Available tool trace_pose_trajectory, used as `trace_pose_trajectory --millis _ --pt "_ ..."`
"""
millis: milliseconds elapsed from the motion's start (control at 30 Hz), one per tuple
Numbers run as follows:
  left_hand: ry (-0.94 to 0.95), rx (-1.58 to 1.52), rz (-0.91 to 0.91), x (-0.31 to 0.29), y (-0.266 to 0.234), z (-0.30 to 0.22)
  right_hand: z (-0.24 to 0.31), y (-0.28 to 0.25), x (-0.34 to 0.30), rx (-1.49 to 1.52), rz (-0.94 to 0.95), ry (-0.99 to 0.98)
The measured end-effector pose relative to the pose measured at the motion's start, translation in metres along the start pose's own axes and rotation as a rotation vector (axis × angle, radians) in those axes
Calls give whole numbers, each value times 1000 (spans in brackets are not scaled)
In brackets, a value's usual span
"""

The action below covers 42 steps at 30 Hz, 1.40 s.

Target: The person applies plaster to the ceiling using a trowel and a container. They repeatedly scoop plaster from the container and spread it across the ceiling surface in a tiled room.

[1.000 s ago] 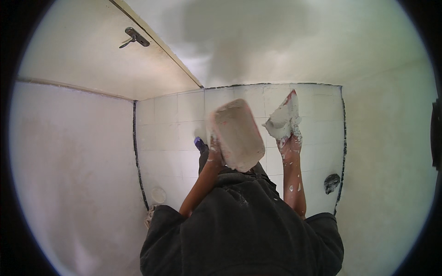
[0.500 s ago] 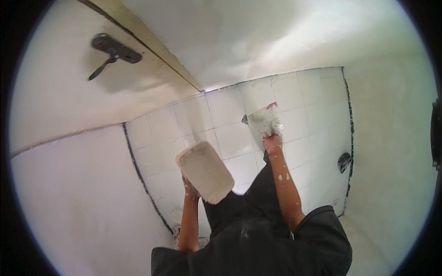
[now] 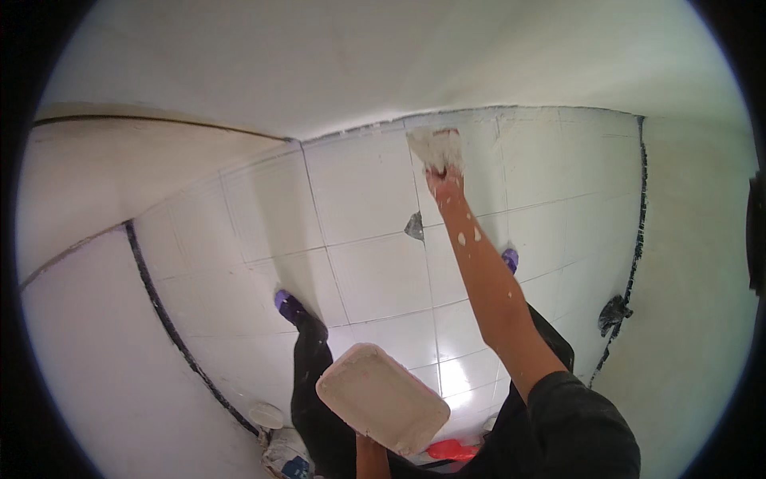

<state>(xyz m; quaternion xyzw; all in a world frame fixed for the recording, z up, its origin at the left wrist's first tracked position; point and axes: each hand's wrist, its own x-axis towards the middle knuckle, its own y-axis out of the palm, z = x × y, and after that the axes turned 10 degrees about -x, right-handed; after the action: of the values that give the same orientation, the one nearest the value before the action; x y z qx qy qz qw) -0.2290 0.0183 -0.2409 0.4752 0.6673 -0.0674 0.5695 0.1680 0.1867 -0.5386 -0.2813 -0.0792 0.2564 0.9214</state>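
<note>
Supported from below by my left hand, a rounded rectangular tub (image 3: 383, 397) with a pale, putty-smeared inside is low in the middle of the view. Only the left forearm (image 3: 371, 457) shows; the tub hides that hand's fingers. My right hand (image 3: 447, 185) reaches far forward, closed round a wide putty knife (image 3: 433, 146). Whitish paste coats the blade, with a reddish edge at its far side. The blade is near the base of the white wall (image 3: 383, 64); I cannot tell whether it touches. White splashes dot the right forearm.
Pale square tiles (image 3: 359, 188) cover the floor. A dark grey scrap (image 3: 414, 227) lies on them, and a crumpled black piece (image 3: 613, 314) sits by the right wall. At lower left are a round whitish lid (image 3: 266, 414) and a bag (image 3: 286, 455). Something red (image 3: 453, 450) shows beyond the tub.
My view has swung, and the door handle has left it. The right arm now stretches farther forward with the putty knife. The tub sits lower in view, and both feet show.
</note>
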Motion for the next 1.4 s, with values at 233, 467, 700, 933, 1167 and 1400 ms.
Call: trace_pose_trajectory --millis 233,467,700,933,1167,1400 --pt "15 14 -201 -4 -38 24 66 58 25 1290 100 650" --pt "3 15 -181 -24 -26 7 143 28 42 1377 8 850" --pt "58 -13 -129 -68 -6 -38 242 -22 29 1474 56 852" --pt "100 -27 -26 -112 38 -90 399 -105 38 1466 1 940" --pt "157 -34 54 -128 71 -109 570 -227 -18 1474 148 790" --pt "146 -38 29 -76 47 -68 365 -183 -70 1167 203 846"
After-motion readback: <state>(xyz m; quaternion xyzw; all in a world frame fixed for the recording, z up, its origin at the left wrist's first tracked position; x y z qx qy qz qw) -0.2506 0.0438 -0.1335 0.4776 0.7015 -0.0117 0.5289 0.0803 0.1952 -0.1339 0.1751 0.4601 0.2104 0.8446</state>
